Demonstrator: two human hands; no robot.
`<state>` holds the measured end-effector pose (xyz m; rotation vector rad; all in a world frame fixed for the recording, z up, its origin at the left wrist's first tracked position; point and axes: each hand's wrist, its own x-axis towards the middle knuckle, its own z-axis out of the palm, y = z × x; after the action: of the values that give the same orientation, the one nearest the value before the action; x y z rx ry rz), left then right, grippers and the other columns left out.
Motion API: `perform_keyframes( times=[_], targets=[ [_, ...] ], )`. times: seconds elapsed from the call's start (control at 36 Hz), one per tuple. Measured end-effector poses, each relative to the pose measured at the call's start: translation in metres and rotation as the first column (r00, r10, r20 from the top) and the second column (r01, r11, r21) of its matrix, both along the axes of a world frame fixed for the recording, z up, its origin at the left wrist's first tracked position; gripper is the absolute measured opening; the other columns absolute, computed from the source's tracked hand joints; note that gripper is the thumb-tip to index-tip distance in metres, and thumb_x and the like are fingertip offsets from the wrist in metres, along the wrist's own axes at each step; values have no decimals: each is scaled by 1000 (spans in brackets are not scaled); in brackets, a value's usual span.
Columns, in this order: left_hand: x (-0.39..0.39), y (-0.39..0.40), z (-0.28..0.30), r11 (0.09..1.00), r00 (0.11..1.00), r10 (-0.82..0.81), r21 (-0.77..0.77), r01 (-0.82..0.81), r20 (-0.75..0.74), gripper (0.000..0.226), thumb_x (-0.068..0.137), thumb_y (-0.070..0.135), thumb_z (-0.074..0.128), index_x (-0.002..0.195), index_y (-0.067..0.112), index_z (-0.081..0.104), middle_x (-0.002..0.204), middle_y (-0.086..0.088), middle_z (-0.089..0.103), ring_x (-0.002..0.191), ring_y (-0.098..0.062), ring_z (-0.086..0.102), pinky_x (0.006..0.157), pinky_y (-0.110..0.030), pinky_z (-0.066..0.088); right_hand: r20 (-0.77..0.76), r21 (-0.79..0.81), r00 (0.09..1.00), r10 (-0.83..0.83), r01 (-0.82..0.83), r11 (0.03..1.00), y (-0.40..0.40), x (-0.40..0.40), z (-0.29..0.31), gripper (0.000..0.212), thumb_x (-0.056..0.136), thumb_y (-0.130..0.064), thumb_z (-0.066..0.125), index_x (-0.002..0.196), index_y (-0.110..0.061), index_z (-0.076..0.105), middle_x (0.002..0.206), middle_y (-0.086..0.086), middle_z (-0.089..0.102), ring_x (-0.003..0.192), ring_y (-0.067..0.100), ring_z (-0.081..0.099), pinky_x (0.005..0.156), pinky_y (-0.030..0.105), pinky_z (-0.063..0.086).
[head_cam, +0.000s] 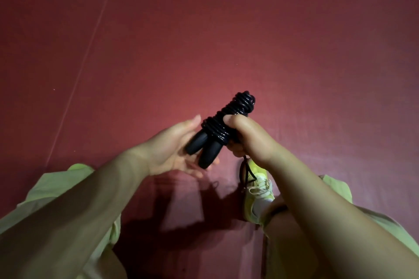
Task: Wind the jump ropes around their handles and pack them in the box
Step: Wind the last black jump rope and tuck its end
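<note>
One black jump rope [229, 118], coiled around its two handles [204, 148], was gripped by the right hand [247, 140]. The left hand [172, 152] was held open-fingered under the handle ends. One yellow shoe [258, 190] was seen on the red floor [204, 29].

We can't see the right hand [246, 137] fingers, curled behind the jump rope [223, 123] bundle. Left hand [174, 147] fingertips blurred under the handles [203, 148]. Both forearms cut by the bottom edge; shoe [257, 190] partly hidden behind the right arm.
</note>
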<state>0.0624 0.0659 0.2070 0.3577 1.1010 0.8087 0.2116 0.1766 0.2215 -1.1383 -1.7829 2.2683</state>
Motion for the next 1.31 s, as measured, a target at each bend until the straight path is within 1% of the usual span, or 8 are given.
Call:
perform_keyframes(
  times=[0.11,0.22,0.39,0.58,0.92,1.08,1.19,1.31],
  targets=[
    [8,-3,1,994,902,-98,6,106,421,92,68,82,32,93,4,74,76,-14,68,62,-25,65,62,-36,56,-80,28,992,93,-91,996,-4,1,1,38,56,-53,51,70,-19,43,52,-7,41,48,9,31,49,28,18],
    [15,-5,0,995,858,-100,38,93,504,85,67,85,32,87,10,66,61,0,51,44,-11,46,48,-24,44,-72,27,992,103,-102,994,-2,0,4,39,61,-54,53,73,-18,41,56,-3,38,49,9,31,49,28,18],
    [15,1,5,1000,972,6,-14,-2,234,79,66,84,24,81,13,54,60,1,45,42,-11,33,44,-22,28,-24,67,991,129,-127,990,2,1,8,40,101,-44,39,72,-17,39,53,-9,30,44,4,21,43,20,14],
    [14,3,-5,998,979,52,40,-45,-195,85,70,90,27,84,11,55,60,-1,49,44,-13,33,47,-25,26,174,217,973,152,-189,958,1,-3,-1,38,103,-46,27,86,-17,45,69,0,36,46,7,24,39,21,20],
    [9,6,-17,995,556,42,88,56,-830,72,54,82,34,72,15,56,65,4,56,63,-19,51,66,-37,43,383,154,918,104,-174,973,4,0,-9,82,86,-79,25,96,-7,63,64,-3,36,47,12,25,47,26,20],
    [10,3,-19,990,430,52,103,97,-902,56,72,72,45,83,18,53,73,7,52,69,-15,50,63,-35,37,341,141,940,3,-55,988,1,-7,-10,60,89,-70,38,79,-14,58,54,-8,31,43,10,23,45,25,18],
    [9,1,-19,982,567,52,145,119,-822,63,60,74,49,83,15,52,73,7,52,67,-14,47,65,-35,38,257,186,965,-53,5,982,2,-7,-10,42,88,-54,49,63,-22,44,47,-11,30,40,9,24,46,27,19],
    [9,1,-4,992,961,95,109,-69,-261,56,71,60,54,92,8,60,84,-17,60,70,-24,56,68,-34,47,121,178,989,-85,63,982,1,-6,-10,32,71,-50,47,59,-22,40,52,-2,33,47,14,25,53,35,16]
  ],
)
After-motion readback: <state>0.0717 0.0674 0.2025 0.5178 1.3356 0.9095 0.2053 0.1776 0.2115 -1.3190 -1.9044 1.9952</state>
